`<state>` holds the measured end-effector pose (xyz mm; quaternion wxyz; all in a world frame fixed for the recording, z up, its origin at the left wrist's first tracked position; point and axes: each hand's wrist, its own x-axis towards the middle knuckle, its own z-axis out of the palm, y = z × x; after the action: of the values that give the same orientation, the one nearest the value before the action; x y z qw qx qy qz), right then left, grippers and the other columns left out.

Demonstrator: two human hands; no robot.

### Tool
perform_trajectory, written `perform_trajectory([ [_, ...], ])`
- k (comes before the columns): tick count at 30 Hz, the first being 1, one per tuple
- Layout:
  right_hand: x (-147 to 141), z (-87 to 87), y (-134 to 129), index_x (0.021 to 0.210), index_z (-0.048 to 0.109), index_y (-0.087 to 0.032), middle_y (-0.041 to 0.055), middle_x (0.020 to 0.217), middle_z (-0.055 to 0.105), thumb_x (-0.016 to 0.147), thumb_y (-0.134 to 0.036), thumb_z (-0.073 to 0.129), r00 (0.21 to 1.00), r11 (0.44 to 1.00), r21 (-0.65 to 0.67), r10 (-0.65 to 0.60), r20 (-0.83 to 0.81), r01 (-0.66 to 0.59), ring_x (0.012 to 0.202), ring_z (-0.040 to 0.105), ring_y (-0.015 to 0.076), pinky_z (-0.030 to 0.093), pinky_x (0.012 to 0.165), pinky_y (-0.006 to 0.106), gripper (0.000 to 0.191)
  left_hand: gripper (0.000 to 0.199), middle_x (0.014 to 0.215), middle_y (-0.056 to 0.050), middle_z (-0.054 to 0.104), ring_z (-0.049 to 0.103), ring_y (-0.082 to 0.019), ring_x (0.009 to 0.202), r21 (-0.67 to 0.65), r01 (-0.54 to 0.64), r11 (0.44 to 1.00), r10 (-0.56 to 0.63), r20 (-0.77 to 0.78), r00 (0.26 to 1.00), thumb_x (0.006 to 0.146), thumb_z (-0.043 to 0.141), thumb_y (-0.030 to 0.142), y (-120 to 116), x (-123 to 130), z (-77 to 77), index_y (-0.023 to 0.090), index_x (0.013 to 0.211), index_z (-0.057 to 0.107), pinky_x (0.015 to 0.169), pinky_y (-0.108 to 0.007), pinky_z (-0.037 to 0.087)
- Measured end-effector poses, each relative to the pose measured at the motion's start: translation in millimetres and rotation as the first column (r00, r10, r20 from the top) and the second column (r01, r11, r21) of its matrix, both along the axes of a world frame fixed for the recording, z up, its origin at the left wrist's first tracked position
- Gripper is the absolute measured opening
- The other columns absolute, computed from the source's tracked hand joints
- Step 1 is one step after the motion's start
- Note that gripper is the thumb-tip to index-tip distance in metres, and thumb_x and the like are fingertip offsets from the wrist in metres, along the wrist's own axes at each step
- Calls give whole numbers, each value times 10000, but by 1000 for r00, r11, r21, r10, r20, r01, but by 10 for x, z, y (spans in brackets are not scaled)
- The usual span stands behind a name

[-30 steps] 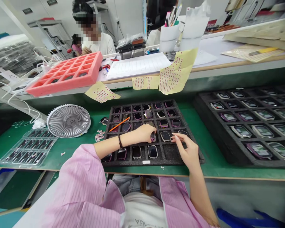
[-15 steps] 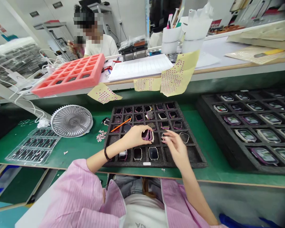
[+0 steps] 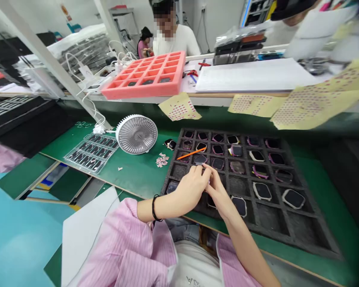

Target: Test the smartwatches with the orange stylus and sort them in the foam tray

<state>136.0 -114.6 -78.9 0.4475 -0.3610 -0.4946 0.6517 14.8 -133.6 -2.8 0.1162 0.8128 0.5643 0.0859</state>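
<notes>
My left hand [image 3: 193, 185] is curled, back towards me, over the lower middle of a black foam tray [image 3: 273, 219]. It keeps hold of a purple-framed watch case, now almost wholly hidden behind the fingers. My right hand [image 3: 218, 187] meets it, thumb and fingers closed against the left fingertips; what they pinch is hidden. Around them, tray compartments hold watch cases with purple or pale frames, such as a pale one [image 3: 238, 205] just below the right hand and another [image 3: 261, 191] to its right. An orange stick [image 3: 191, 153] lies across compartments above the left hand.
A white round fan [image 3: 137, 134] stands left of the tray, near small pinkish scraps [image 3: 162, 160] and a clear plastic tray [image 3: 91, 153] of dark parts. On the shelf sit a pink foam tray [image 3: 146, 75] and papers [image 3: 248, 77]. Co-workers are beyond the shelf.
My view has swung left. The right hand has come from the tray's right side to meet the left hand, and the purple watch case has become hidden between them.
</notes>
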Motion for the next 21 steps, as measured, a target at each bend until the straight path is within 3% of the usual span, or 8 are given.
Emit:
perform_trajectory([
  [3, -188, 20, -20, 1249, 544, -330, 17, 1406, 523, 789, -394, 681, 999, 992, -125, -23, -29, 19, 1290, 495, 256, 508, 971, 397, 485, 579, 1371, -172, 466, 466, -286, 1299, 20, 8, 1000, -12, 181, 983, 778, 454, -34, -71, -209, -44, 180, 1312, 389, 1018, -469, 488],
  [7, -364, 77, -40, 1198, 604, -292, 49, 1286, 626, 851, -445, 564, 985, 974, -223, -61, -161, 24, 1125, 619, 264, 563, 853, 405, 382, 626, 1446, -130, 456, 444, -247, 1352, 57, 21, 998, -45, 453, 890, 846, 507, 68, -153, -453, -145, 241, 1417, 321, 1063, -409, 474],
  [12, -514, 101, -49, 1170, 639, -282, 52, 1195, 681, 852, -432, 562, 971, 953, -295, -135, -196, 73, 1062, 649, 253, 566, 837, 406, 360, 604, 1443, -141, 481, 464, -239, 1339, 135, 7, 991, -73, 492, 867, 900, 528, 182, -212, -563, -211, 204, 1458, 296, 1066, -391, 466],
  [15, -534, 132, -33, 1071, 688, -278, 47, 1065, 725, 834, -432, 571, 950, 907, -417, -171, -261, 48, 962, 682, 254, 581, 769, 416, 306, 465, 1332, -115, 586, 576, -202, 1206, 115, -18, 993, -45, 527, 849, 921, 536, 283, -117, -792, -229, 190, 1366, 438, 981, -326, 509],
  [17, -504, 169, -17, 1054, 698, -286, 47, 1016, 734, 838, -431, 555, 938, 898, -440, -158, -307, 8, 897, 698, 252, 581, 746, 429, 297, 275, 1231, -100, 638, 589, -189, 1147, 138, -187, 973, 100, 477, 873, 957, 450, 235, 7, -1037, -304, 177, 1196, 574, 982, -338, 483],
  [19, -457, 205, -2, 1078, 693, -301, 51, 1019, 730, 850, -432, 529, 935, 907, -419, -115, -336, -39, 885, 702, 257, 570, 769, 459, 309, 205, 1152, -95, 660, 573, -220, 1120, 148, -244, 958, 192, 297, 935, 944, 464, 205, 144, -1279, -435, 169, 1042, 641, 971, -385, 456],
  [21, -415, 227, 8, 1102, 686, -305, 61, 1045, 722, 848, -424, 518, 931, 910, -408, -85, -354, -72, 905, 699, 271, 553, 809, 497, 328, 208, 1155, -99, 650, 563, -242, 1080, 121, -248, 961, 238, 86, 967, 938, 479, 214, 253, -1447, -582, 172, 1060, 643, 887, -391, 457],
])
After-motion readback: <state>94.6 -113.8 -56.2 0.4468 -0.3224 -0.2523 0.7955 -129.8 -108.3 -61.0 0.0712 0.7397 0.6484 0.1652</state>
